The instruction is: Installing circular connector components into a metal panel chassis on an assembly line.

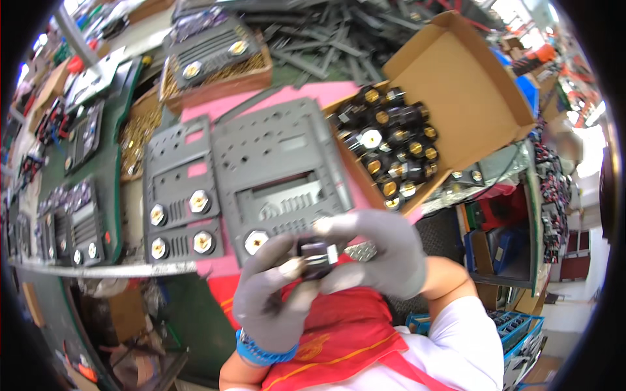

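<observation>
Between my two gloved hands is a small black cylindrical fitting [319,255] with a pale patch on its side. My left hand [268,293], in a grey glove with a blue band at the wrist, pinches it from the left. On the other side my right hand [381,251] grips it with thumb and fingers. Just beyond lies a large grey panel [261,146] with holes, slots and a rectangular opening. A white hex nut with a brass centre [256,242] sits at its near edge. Smaller grey panels [177,179] to its left carry similar white nuts.
An open cardboard box [460,98] at the right holds many black fittings [391,133] with brass ends. Grey strips [319,49] are heaped at the back. A wooden tray [215,86] of brass pieces stands back left, a panel on top. Pink sheet [225,104] lies underneath.
</observation>
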A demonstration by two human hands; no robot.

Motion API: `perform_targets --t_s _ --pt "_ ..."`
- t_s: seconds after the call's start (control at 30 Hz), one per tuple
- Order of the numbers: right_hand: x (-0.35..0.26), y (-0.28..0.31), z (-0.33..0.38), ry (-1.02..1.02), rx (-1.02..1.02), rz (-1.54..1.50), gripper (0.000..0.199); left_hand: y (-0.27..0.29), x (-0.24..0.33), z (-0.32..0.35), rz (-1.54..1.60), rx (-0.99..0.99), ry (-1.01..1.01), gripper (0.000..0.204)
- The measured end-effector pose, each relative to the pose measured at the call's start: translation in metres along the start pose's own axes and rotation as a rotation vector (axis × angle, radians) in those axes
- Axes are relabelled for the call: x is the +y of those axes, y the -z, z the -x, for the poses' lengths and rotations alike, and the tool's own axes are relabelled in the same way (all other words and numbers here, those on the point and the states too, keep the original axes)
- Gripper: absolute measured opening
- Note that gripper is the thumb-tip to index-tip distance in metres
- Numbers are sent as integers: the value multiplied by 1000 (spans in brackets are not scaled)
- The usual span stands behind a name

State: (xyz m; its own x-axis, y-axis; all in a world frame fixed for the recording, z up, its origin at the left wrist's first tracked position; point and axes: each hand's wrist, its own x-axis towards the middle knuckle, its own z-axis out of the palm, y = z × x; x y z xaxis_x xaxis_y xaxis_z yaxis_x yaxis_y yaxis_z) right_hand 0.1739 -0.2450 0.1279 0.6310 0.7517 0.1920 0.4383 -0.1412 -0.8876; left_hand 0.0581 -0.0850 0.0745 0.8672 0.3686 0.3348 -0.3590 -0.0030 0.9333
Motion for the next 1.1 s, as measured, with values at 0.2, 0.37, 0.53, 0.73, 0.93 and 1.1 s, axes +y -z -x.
perform_targets --t_s 0.2,0.37,0.53,0.73,0.93,1.1 --pt "5 -42 6 375 221 90 54 -2 2 24 419 164 105 29" --pt "3 -46 4 429 206 51 35 7 -5 30 538 204 197 29" --pt "2 -42 -1 799 -122 -120 16 11 0 30 914 10 599 34" --pt "8 -22 -16 734 -123 117 22 1 -1 29 1013 45 714 48" --pt "22 6 -17 483 59 135 22 23 -39 33 1186 -289 393 61" --pt "18 -28 0 494 -15 231 36 14 -34 31 1132 -189 494 52"
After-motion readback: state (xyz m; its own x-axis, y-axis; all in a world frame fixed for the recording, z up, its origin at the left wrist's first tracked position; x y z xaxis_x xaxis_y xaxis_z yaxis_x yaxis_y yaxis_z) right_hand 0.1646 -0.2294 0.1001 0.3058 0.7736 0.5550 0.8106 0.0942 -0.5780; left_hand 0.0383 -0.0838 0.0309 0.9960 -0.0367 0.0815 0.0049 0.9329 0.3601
